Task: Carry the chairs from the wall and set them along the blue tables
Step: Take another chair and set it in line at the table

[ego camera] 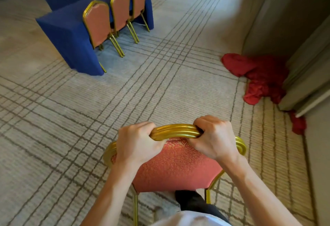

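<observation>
Gold metal makes up the curved top rail of the chair (pixel 175 165) at the lower centre of the frame, and that rail is gripped by both hands. The left hand (pixel 137 143) is curled tightly round the left part of the rail, with the fingers wrapped over it. The right hand (pixel 214 140) is closed round the right part in the same way, and a bare stretch of rail is left between the two. The pink padded back is seen below the hands, with thin gold legs lower still; whether those legs touch the carpet (pixel 160 82) cannot be told. At the upper left a blue table (pixel 67 34) is draped down to the floor, and a row of three chairs (pixel 120 9) of the same kind is set along its right side, seats tucked under the cloth. A red cloth (pixel 259 75) is heaped on the carpet at the right edge, against the foot of a grey wall (pixel 285 11).
</observation>
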